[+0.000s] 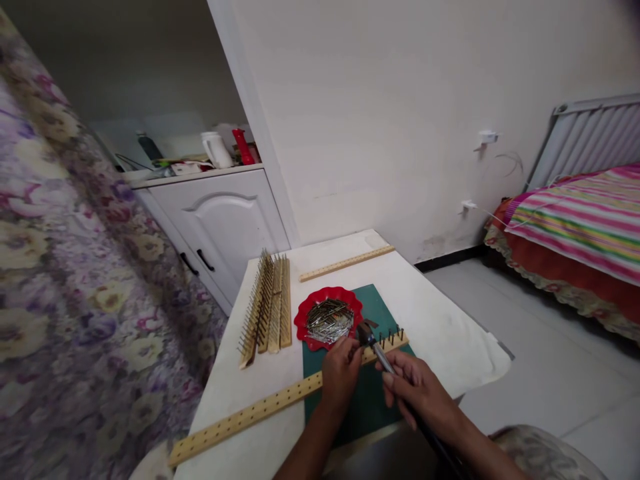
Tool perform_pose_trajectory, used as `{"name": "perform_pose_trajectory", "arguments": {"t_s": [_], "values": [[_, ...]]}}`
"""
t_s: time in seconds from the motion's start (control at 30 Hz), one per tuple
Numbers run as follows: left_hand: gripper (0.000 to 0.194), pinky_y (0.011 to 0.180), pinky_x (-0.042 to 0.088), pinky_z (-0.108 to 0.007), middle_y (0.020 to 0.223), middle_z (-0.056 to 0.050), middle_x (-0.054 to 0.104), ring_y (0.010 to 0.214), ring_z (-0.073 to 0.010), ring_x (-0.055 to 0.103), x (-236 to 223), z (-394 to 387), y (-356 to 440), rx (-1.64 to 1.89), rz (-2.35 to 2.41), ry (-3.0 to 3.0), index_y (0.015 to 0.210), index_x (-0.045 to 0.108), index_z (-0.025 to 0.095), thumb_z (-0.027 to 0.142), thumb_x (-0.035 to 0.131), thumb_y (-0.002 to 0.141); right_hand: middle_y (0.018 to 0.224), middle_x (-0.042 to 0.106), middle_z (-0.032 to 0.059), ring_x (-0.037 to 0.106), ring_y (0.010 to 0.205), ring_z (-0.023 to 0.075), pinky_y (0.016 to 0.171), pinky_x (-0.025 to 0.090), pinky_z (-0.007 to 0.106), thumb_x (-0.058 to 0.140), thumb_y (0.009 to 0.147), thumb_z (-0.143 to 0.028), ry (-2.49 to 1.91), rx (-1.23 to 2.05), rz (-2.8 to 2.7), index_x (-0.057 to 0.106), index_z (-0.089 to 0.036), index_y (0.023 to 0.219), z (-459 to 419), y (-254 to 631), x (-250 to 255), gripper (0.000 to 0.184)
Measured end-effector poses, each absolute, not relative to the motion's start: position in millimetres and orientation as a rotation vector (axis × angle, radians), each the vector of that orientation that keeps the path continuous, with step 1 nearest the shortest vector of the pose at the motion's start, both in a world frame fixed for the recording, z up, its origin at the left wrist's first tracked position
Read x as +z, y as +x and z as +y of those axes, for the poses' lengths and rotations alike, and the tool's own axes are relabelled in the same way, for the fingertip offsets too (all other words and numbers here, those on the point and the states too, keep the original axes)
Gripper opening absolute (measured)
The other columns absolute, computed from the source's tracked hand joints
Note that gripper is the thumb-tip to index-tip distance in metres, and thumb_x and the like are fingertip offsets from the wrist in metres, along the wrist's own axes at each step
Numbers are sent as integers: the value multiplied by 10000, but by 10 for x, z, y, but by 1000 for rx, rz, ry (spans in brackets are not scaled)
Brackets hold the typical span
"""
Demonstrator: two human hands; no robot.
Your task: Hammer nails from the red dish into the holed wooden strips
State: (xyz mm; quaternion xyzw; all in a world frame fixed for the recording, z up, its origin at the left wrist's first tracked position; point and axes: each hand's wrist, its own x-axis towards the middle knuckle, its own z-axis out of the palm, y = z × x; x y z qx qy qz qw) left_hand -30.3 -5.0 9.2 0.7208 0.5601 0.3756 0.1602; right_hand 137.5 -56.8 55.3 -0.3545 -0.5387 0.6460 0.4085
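My right hand (417,390) is wrapped around the handle of a claw hammer (384,360). The hammer's dark head is close above a long wooden strip (250,415), beside my left fingertips. My left hand (341,368) rests over the strip with its fingers pinched together; what they hold is too small or hidden to make out. Rows of dark holes run along the strip's left part. At its right end several nails (391,337) stand upright. Right behind my left hand sits a red scalloped dish (303,319) heaped with loose nails (330,320).
Under the strip lies a green mat (370,400) on a white table (425,320). Several nail-studded strips (270,303) lie at the left, and another holed strip (345,263) at the back. A floral curtain (75,267) hangs left; a bed (575,227) stands right.
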Motion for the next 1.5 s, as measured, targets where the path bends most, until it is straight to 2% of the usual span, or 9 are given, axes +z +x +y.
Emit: {"name": "perform_pose_trajectory", "arguments": {"t_s": [0.3, 0.63, 0.8, 1.0, 1.2, 1.5], "values": [[155, 581, 333, -231, 681, 2, 566, 637, -132, 508, 114, -65, -298, 1055, 1640, 2035, 673, 547, 181, 193, 460, 800, 569, 587, -81, 376, 259, 22, 284, 197, 136, 503, 836, -409, -975, 1614, -1412, 458, -188, 939, -600, 1310, 540, 248], [143, 644, 383, -240, 744, -10, 596, 709, -144, 546, 101, -89, -314, 1036, 1571, 2056, 754, 606, 189, 187, 476, 813, 562, 580, -79, 356, 257, 10, 291, 176, 133, 496, 842, -419, -950, 1603, -1383, 448, -186, 936, -576, 1339, 535, 256], [161, 681, 410, -243, 793, -23, 609, 759, -151, 566, 250, -144, -465, 1060, 1541, 2084, 804, 616, 193, 241, 469, 848, 569, 576, -73, 362, 260, 9, 294, 197, 134, 508, 835, -439, -980, 1577, -1346, 438, -184, 937, -584, 1381, 568, 284], [183, 701, 418, -259, 829, -28, 609, 776, -159, 566, 484, 124, -912, 1087, 1774, 2122, 853, 607, 200, 235, 428, 861, 574, 574, -71, 374, 265, 14, 293, 203, 136, 502, 841, -446, -982, 1575, -1349, 435, -189, 945, -581, 1382, 566, 285], [148, 727, 397, -249, 856, -36, 614, 830, -161, 566, 465, 549, -1088, 625, 1977, 2277, 814, 616, 192, 135, 481, 794, 560, 565, -79, 358, 254, 13, 285, 198, 137, 509, 829, -462, -982, 1595, -1350, 426, -191, 931, -580, 1339, 564, 301], [169, 682, 383, -260, 811, -61, 631, 777, -190, 582, 439, 768, -993, 413, 2021, 2293, 762, 643, 174, 178, 476, 780, 559, 572, -80, 371, 259, 7, 283, 214, 119, 505, 842, -430, -966, 1596, -1331, 437, -189, 916, -575, 1386, 556, 261]]}}
